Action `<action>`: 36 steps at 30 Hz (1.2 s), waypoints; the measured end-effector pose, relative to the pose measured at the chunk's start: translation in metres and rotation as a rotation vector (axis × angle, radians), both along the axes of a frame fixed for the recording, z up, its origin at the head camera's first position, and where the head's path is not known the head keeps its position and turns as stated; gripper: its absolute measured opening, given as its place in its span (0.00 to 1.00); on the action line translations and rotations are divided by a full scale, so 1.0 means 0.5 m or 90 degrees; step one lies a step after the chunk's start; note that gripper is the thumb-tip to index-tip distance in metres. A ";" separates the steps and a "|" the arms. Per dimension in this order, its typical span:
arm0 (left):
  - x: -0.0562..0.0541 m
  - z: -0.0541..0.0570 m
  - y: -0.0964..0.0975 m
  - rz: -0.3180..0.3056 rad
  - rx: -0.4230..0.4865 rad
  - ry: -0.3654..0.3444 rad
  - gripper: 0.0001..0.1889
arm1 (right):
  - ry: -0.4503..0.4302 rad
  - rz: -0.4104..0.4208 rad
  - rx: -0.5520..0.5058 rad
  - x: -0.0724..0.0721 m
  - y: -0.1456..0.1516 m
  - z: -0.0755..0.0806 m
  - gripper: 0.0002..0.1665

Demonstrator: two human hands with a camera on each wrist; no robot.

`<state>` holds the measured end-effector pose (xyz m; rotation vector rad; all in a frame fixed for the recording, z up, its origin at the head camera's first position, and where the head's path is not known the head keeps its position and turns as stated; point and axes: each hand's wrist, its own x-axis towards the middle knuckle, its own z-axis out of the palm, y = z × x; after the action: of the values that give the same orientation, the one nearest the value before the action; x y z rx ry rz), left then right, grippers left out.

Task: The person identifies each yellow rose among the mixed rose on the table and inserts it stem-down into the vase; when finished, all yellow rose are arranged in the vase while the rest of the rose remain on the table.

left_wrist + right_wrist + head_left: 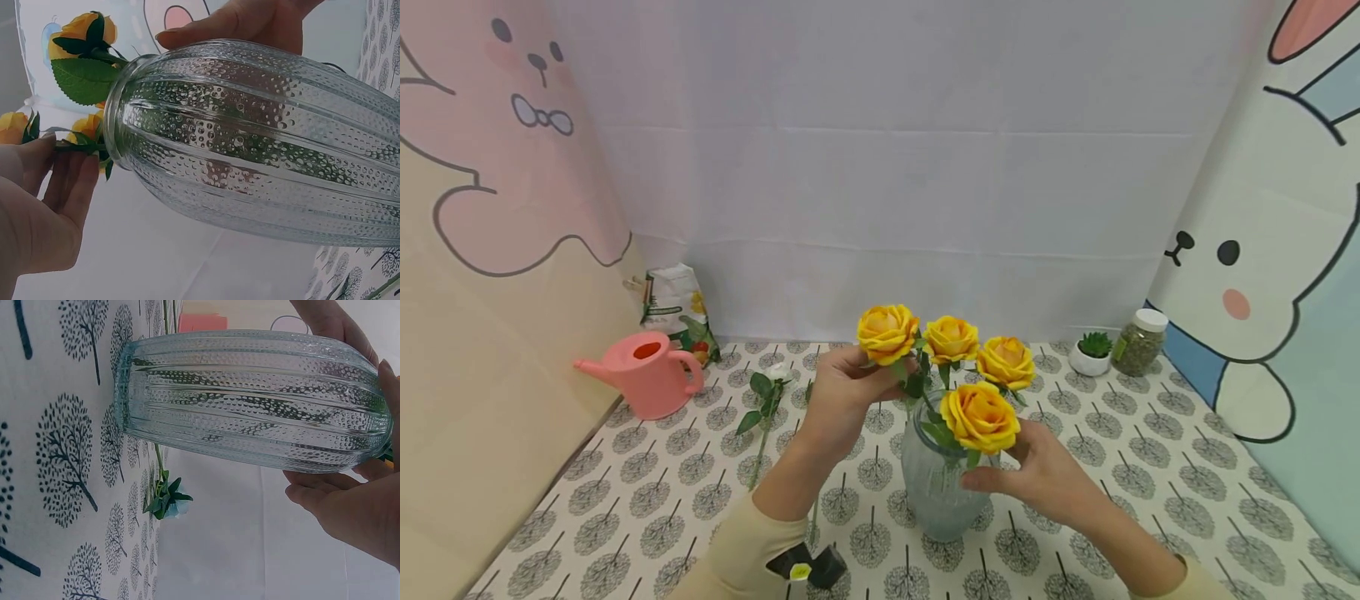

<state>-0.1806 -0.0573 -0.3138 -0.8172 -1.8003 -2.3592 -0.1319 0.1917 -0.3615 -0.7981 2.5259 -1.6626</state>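
A ribbed clear glass vase (940,504) stands upright on the patterned cloth, its surface dotted with small bumps. My left hand (842,396) pinches the green stem of a yellow rose (887,333) just above the vase mouth, thumb against fingertips. Three more yellow roses lean in the vase, one large bloom (981,417) hanging over the front rim. My right hand (1045,475) grips the vase's upper side, thumb in front and fingers behind; the right wrist view shows those fingers (319,487) against the glass. Stems show blurred green through the vase wall (250,137).
A white flower (778,371) with green leaves lies left of my left forearm. Farther left stand a pink watering can (655,383) and a white printed bag (673,296). At the back right are a small potted succulent (1092,354) and a white-lidded jar (1140,342).
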 end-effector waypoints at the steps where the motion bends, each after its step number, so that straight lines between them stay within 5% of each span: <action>1: -0.002 -0.002 0.000 -0.009 -0.010 0.000 0.11 | 0.002 0.000 0.000 0.000 0.000 0.000 0.31; 15: -0.014 -0.001 -0.015 -0.103 -0.158 0.001 0.17 | 0.011 -0.007 0.014 0.000 0.001 0.003 0.29; 26: -0.022 -0.008 -0.011 -0.100 -0.195 0.006 0.17 | 0.022 0.008 -0.005 -0.002 0.000 0.001 0.28; 36: -0.038 -0.016 -0.024 -0.177 -0.210 0.007 0.18 | 0.007 0.015 -0.020 0.001 0.002 0.001 0.27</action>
<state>-0.1998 -0.0694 -0.3220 -1.1855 -2.2394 -2.2248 -0.1312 0.1925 -0.3610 -0.8384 2.4939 -1.6998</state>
